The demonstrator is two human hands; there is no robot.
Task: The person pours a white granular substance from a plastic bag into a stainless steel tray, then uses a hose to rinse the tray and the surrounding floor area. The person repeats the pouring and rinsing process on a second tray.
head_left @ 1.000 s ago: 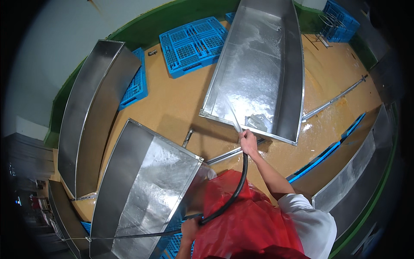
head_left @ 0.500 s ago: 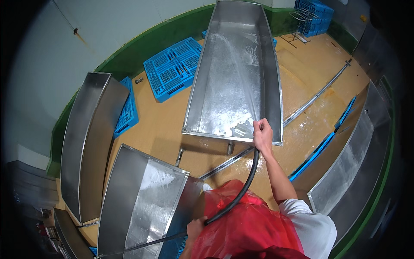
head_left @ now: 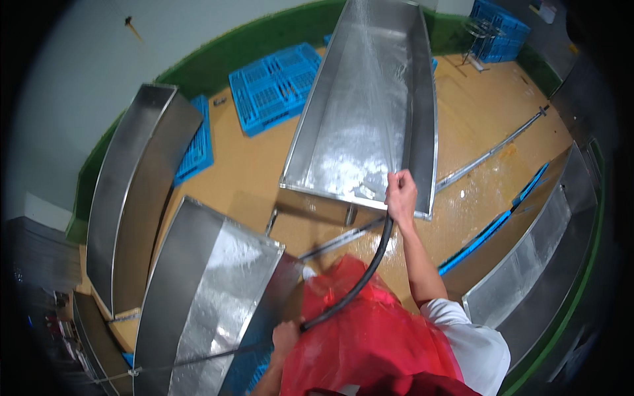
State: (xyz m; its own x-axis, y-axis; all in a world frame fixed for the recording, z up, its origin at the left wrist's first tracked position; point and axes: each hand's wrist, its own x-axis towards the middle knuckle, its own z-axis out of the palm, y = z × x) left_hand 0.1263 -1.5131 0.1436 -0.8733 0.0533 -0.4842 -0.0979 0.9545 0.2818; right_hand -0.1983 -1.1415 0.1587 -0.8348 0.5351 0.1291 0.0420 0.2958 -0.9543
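My right hand [head_left: 401,197] is closed around the end of a black hose [head_left: 367,277], above the near edge of a long stainless steel tank [head_left: 356,125]. From the hose end a spray of water [head_left: 378,86] fans up the length of the tank toward its far end. Lower down, beside the red apron [head_left: 370,330], my left hand [head_left: 285,338] grips the same hose. From there the hose runs left across a second steel tank [head_left: 218,297].
More steel tanks stand at the left [head_left: 135,191] and right [head_left: 528,251]. Blue plastic pallets [head_left: 274,86] lie near the green-based wall. A metal drain channel [head_left: 489,152] crosses the wet tan floor. Blue crates [head_left: 502,30] and a wire stand [head_left: 481,43] are at the far right.
The spray has swung farther out, now reaching the tank's far end. Both hands keep hold of the hose, and the view has shifted slightly.
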